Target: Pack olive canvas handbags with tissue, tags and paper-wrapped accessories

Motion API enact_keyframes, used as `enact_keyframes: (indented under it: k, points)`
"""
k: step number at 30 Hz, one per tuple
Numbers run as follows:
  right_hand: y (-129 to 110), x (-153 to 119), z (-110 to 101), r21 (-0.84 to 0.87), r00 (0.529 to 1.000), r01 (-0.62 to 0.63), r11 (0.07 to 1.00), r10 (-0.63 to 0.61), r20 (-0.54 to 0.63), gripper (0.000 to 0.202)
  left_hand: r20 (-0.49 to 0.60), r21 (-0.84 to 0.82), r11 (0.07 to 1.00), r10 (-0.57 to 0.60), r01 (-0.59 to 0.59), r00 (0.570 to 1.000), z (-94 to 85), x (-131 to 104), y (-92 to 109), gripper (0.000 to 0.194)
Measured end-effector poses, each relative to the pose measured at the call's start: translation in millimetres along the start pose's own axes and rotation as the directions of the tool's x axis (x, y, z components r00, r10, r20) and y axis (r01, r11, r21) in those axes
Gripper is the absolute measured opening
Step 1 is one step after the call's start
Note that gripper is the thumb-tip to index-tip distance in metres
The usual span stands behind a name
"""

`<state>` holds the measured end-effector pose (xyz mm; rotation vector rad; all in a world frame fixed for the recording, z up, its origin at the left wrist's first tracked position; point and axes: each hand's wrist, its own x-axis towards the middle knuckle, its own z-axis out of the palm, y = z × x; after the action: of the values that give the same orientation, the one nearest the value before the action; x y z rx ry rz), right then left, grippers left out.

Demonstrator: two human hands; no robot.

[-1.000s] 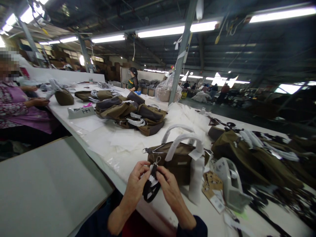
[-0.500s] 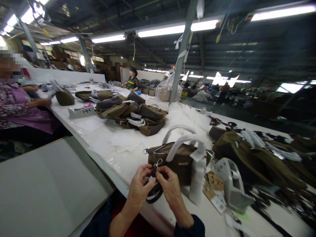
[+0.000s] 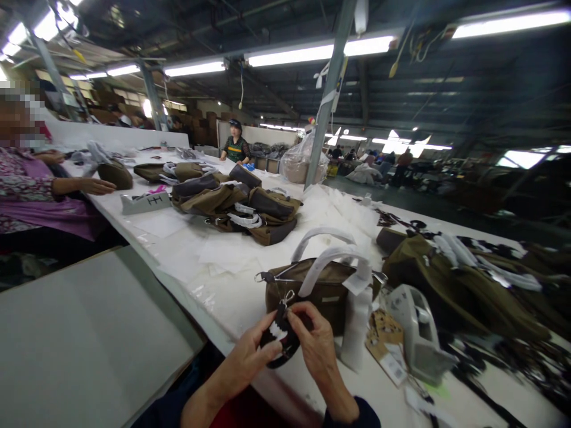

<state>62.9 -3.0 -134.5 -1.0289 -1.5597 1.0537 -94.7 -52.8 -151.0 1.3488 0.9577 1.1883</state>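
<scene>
A coiled dark shoulder strap (image 3: 291,345) with a metal snap hook (image 3: 289,296) at its top is held between my hands, just in front of an olive-brown handbag (image 3: 330,300). My left hand (image 3: 252,353) grips the coil from the left, its thumb lying across the front beside a small white piece. My right hand (image 3: 316,340) pinches the strap near the hook with thumb and forefinger. The bag stands upright on the white table (image 3: 232,291), its handles (image 3: 332,261) wrapped in white material.
Right of the bag are brown hang tags (image 3: 384,345) and a grey tape dispenser (image 3: 419,339). Olive bags (image 3: 455,285) and dark straps lie further right, with a bag pile (image 3: 241,205) ahead. A co-worker (image 3: 40,190) sits at left behind a large pale board (image 3: 93,339).
The snap hook and strap have shifted slightly down, and the white piece shows more. My left fingers have moved behind the coil. At left, the co-worker's hand has extended toward a bag.
</scene>
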Motion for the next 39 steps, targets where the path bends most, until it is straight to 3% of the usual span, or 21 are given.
enact_keyframes:
  k: [2,5,8,11,18,21,23,28,33,39]
  points:
    - [-0.5,0.2,-0.2,-0.004,1.0,0.009,1.0,-0.009,0.016,0.011,-0.054,0.062,0.998,-0.002,0.005,0.999,1.0,-1.9,0.9,0.059]
    - [1.3,-1.5,-1.0,-0.11,0.991,0.133,0.985,-0.129,0.045,0.008,-0.124,0.136,0.989,-0.038,0.055,0.992,3.2,-0.4,2.6,0.049]
    - [3.6,-4.1,-4.1,-0.219,0.953,0.301,0.928,-0.283,0.109,0.009,-0.088,0.203,0.978,-0.032,0.049,0.996,4.8,2.6,5.8,0.044]
    - [0.0,-4.2,-9.7,-0.278,0.893,0.438,0.855,-0.378,0.246,0.013,-0.054,0.236,0.972,-0.011,0.024,0.998,5.5,4.1,9.1,0.039]
    - [-29.0,6.5,-22.0,-0.327,0.744,0.611,0.721,-0.383,0.547,0.022,0.012,0.228,0.973,-0.022,0.018,1.0,3.5,7.8,10.6,0.037]
    - [-27.1,9.0,-17.4,-0.353,0.71,0.643,0.68,-0.357,0.606,0.026,0.011,0.241,0.97,-0.027,0.023,1.0,2.6,8.3,3.1,0.035]
    - [-20.5,8.3,-11.2,-0.385,0.722,0.645,0.66,-0.362,0.59,0.026,-0.041,0.263,0.964,-0.025,0.035,0.999,1.7,7.4,-2.9,0.035]
    - [-4.6,-3.1,-7.6,-0.465,0.823,0.553,0.691,-0.366,0.434,0.019,-0.149,0.374,0.928,0.053,0.007,0.987,-11.5,5.1,-5.7,0.033]
    - [9.4,-21.6,-32.2,-0.441,0.877,0.46,0.771,-0.32,0.357,0.026,-0.199,0.522,0.853,0.09,0.028,0.976,-35.2,8.2,-5.3,0.032]
    - [24.3,-39.2,-60.1,-0.511,0.917,0.36,0.78,-0.195,0.348,0.023,-0.286,0.535,0.841,0.092,0.079,0.954,-46.4,5.9,-24.6,0.054]
